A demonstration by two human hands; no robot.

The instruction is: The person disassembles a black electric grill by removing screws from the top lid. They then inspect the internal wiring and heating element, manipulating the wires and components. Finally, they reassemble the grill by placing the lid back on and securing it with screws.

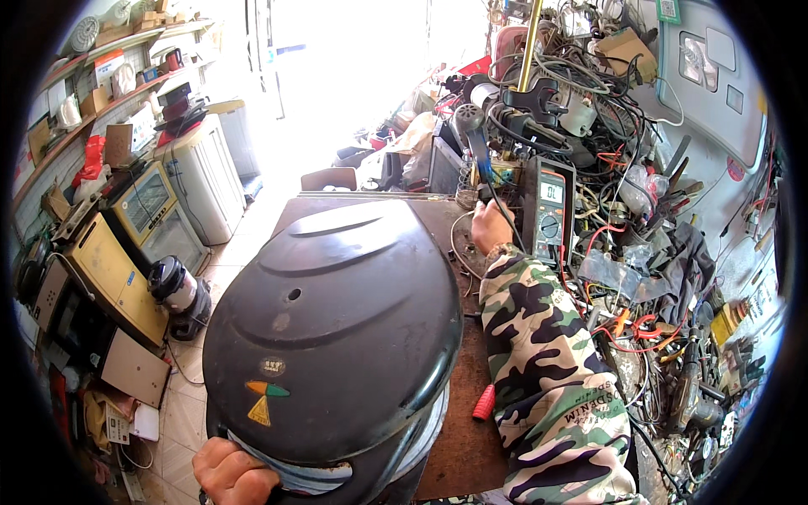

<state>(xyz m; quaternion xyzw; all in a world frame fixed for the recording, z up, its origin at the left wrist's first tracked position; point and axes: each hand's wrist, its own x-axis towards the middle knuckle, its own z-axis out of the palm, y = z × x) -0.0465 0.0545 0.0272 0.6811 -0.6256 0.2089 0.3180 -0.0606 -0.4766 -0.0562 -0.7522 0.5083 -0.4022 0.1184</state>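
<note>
A large round black electric baking pan (353, 278) with a domed lid fills the middle of the bench. My left hand (234, 473) is closed around the handle at its near edge, knuckles up. Beyond the pan, my right hand (491, 227) reaches to the far end of the bench with its fingers curled. Something small and dark shows at its fingertips, but I cannot make out what it is. A black cord (505, 215) passes by this hand. Just to the right stands a multimeter (550, 210) in a dark case, its display lit.
A red screwdriver handle (484, 402) lies on the brown bench (459, 446) beside my right sleeve. Tangled cables (581, 84), tools and parts are heaped along the right. Left of the bench, a black and silver appliance (179, 295) stands on the tiled floor, near cabinets (114, 273) and shelves.
</note>
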